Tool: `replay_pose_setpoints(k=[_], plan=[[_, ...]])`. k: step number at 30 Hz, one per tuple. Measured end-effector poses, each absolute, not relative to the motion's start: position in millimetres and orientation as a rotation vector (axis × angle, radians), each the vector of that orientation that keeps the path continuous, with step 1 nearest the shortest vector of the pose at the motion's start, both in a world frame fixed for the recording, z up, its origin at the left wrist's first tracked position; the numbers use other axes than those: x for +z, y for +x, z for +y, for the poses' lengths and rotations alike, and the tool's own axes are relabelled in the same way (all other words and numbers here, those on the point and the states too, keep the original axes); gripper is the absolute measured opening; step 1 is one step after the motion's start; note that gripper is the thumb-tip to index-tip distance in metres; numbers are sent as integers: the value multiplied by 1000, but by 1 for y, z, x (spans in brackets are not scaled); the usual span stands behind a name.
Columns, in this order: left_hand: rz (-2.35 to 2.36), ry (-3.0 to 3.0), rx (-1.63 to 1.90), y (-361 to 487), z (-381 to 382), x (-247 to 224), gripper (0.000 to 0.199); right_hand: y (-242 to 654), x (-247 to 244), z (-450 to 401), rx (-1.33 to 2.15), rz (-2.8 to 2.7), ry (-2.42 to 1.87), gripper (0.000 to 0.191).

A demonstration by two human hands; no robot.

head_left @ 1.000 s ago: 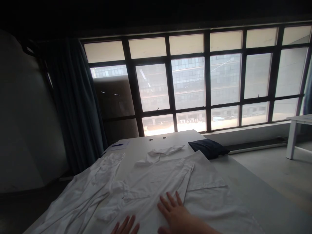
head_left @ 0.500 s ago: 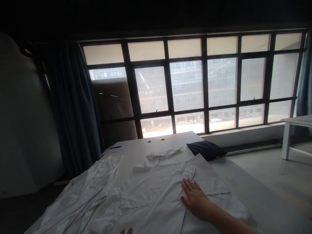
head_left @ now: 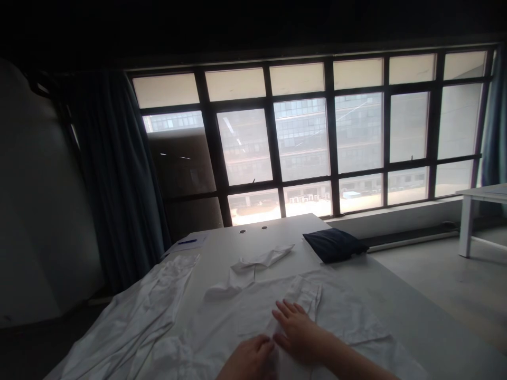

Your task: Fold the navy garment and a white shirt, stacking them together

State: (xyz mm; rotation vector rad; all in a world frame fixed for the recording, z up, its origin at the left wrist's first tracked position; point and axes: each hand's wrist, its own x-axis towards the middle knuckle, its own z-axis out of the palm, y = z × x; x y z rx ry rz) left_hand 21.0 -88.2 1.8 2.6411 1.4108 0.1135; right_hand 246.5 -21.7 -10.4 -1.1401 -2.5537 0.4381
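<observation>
A white collared garment (head_left: 222, 311), perhaps a shirt or coat, lies spread over the near part of the table, with a sleeve folded across it. On that folded cloth rests my right hand (head_left: 299, 332), its fingers stretched out and a little apart. My left hand (head_left: 249, 360) is at the bottom centre, right beside it. Its fingers are bent together, and its thumb and forefinger appear to pinch the cloth. Part of the left hand is cut off by the lower edge of the view.
More crumpled white clothing (head_left: 134, 311) lies to the left. A dark folded cloth or bag (head_left: 335, 244) sits at the right edge of the white table (head_left: 222, 243). Paper with a pen (head_left: 187, 241) is at the far left corner. Another white table (head_left: 467, 227) stands at the right.
My left hand has come up from the bottom edge to beside my right hand. My right hand has shifted slightly left and nearer, and the cloth under it has moved.
</observation>
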Motion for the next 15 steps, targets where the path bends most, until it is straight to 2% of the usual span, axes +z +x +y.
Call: replay_pose_setpoints(k=[5, 15], plan=[[1687, 2467, 121, 48, -30, 5, 58, 251, -39, 14, 340, -2564, -1225, 62], [2096, 2250, 164, -20, 0, -17, 65, 336, -32, 71, 307, -2400, -1738, 73]])
